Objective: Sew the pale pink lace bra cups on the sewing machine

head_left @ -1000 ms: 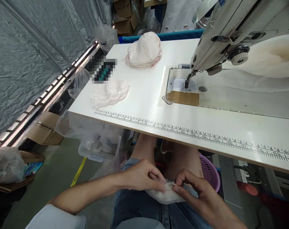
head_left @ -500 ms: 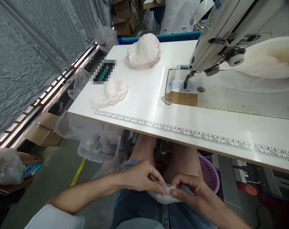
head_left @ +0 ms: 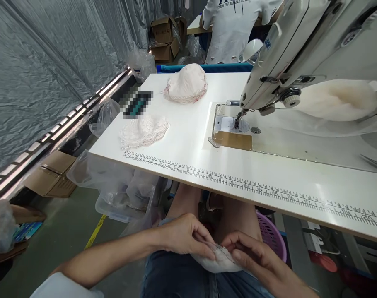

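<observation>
Low in the frame, over the lap: left hand [head_left: 184,234] and right hand [head_left: 253,258] both pinched shut on a small white fabric piece [head_left: 218,261], fingertips nearly meeting at its upper edge. Just right of the knees, under the counter, a purple basket [head_left: 267,234]. Lower left, on the floor, clear plastic bags [head_left: 106,176] and a cardboard box [head_left: 53,176]. Across the middle, the white counter [head_left: 188,136] with a printed ruler [head_left: 253,188] along its near edge. Further back, left of centre, a flat lace stack [head_left: 144,130]; beyond it a domed pile of pale pieces [head_left: 186,84]. Upper right, a sewing machine [head_left: 300,54], needle over its plate. Top centre, a person in a white shirt [head_left: 235,25]
</observation>
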`<action>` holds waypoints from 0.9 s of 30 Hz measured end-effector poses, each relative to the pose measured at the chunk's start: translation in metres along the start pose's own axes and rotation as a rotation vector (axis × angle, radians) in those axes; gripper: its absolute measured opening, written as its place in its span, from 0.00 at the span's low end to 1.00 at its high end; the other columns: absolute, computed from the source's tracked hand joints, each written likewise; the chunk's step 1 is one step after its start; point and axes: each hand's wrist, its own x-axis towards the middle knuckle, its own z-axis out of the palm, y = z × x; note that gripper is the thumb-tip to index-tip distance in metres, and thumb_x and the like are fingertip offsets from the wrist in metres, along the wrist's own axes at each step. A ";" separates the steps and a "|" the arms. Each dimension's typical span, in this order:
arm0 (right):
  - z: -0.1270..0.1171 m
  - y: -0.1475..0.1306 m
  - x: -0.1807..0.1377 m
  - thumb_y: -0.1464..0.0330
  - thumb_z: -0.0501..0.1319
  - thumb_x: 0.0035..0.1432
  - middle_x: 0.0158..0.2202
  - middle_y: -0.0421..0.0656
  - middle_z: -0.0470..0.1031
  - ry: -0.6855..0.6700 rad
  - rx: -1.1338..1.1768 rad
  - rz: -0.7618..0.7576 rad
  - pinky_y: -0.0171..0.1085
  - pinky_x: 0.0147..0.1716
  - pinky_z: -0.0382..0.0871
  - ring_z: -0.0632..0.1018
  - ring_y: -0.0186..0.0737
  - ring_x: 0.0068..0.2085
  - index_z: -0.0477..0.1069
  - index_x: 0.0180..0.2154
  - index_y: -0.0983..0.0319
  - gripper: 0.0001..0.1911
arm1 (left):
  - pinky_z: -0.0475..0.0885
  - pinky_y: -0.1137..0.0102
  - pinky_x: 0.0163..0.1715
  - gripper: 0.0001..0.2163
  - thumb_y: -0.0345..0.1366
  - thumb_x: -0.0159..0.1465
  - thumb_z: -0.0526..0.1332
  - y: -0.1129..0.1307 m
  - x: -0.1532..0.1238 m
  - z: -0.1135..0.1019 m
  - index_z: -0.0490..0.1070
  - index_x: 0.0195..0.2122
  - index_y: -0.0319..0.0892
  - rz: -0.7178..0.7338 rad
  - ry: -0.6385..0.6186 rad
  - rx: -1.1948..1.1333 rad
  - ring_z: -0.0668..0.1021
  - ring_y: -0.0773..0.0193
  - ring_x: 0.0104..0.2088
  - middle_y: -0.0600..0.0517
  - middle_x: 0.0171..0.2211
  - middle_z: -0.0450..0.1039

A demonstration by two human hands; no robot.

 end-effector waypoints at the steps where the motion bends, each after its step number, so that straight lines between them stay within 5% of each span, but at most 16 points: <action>1: 0.000 0.001 -0.001 0.55 0.55 0.61 0.35 0.41 0.71 0.014 -0.032 -0.009 0.34 0.34 0.64 0.70 0.39 0.36 0.70 0.41 0.57 0.15 | 0.66 0.78 0.28 0.16 0.40 0.49 0.68 0.001 0.000 0.000 0.79 0.37 0.37 -0.001 0.002 0.000 0.74 0.68 0.26 0.50 0.28 0.77; 5: 0.004 0.002 0.003 0.53 0.63 0.52 0.32 0.40 0.70 0.088 -0.171 -0.016 0.33 0.33 0.65 0.71 0.41 0.35 0.70 0.37 0.58 0.17 | 0.65 0.78 0.27 0.16 0.40 0.50 0.67 0.003 0.001 0.000 0.79 0.37 0.37 -0.014 0.013 0.032 0.73 0.69 0.26 0.51 0.27 0.77; 10: 0.008 -0.005 0.012 0.51 0.59 0.55 0.23 0.35 0.61 0.117 -0.115 0.000 0.30 0.27 0.59 0.64 0.34 0.27 0.65 0.27 0.60 0.18 | 0.63 0.77 0.25 0.17 0.44 0.51 0.66 0.005 -0.001 -0.002 0.79 0.37 0.36 0.005 0.045 0.086 0.71 0.69 0.24 0.51 0.25 0.75; 21: -0.001 -0.006 0.008 0.51 0.57 0.58 0.24 0.34 0.56 0.023 0.099 0.014 0.31 0.26 0.52 0.58 0.32 0.27 0.63 0.28 0.60 0.18 | 0.62 0.78 0.24 0.17 0.42 0.48 0.68 0.017 0.005 -0.001 0.79 0.35 0.34 0.045 0.011 0.042 0.69 0.70 0.23 0.51 0.24 0.74; 27: -0.005 -0.007 0.003 0.55 0.57 0.59 0.28 0.36 0.61 0.019 0.043 0.000 0.31 0.28 0.58 0.63 0.34 0.30 0.65 0.35 0.58 0.13 | 0.63 0.76 0.25 0.22 0.45 0.45 0.70 0.021 0.003 -0.002 0.78 0.37 0.34 -0.010 0.010 0.035 0.70 0.69 0.24 0.50 0.26 0.74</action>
